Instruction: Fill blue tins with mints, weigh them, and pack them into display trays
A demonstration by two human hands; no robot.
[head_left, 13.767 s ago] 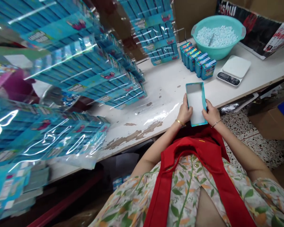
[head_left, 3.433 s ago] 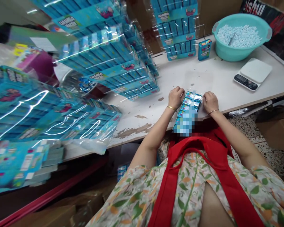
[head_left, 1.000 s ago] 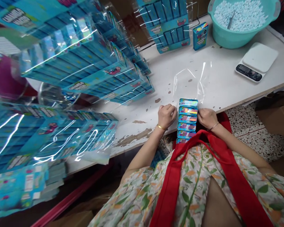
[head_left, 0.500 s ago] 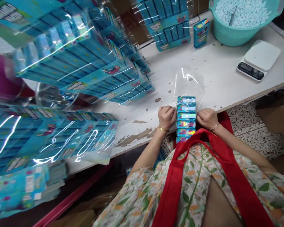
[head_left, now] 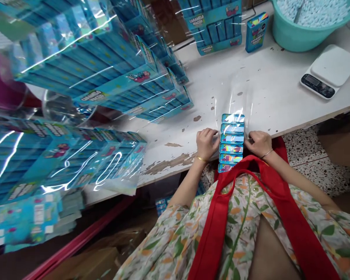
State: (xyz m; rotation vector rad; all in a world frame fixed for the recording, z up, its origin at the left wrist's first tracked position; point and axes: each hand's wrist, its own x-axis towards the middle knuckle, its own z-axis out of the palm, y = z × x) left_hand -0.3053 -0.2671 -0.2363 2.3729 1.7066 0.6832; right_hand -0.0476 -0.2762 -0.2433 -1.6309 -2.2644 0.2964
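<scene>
A row of several small blue candy boxes (head_left: 231, 139) stands at the table's front edge, their shiny tops facing up. A clear plastic bag (head_left: 233, 91) reaches over the far boxes, and its loose end stretches away across the table. On the left of the row, my left hand (head_left: 206, 143) is closed with thumb and fingers pinching the bag's side. Opposite it, my right hand (head_left: 259, 143) is closed too, its fingertips on the film at the right side. The nearest boxes are partly hidden by the red apron (head_left: 247, 165).
Wrapped stacks of blue candy boxes (head_left: 113, 77) fill the left side. At the back stand another wrapped stack (head_left: 216, 27) and a single box (head_left: 256, 33). A turquoise tub (head_left: 297, 41) of pale candies and a white scale (head_left: 329, 72) are at the right.
The bag film has drawn up over the far boxes and now stretches farther back over the table. Both hands stay beside the row, with slightly shifted fingers. The view has shifted a little.
</scene>
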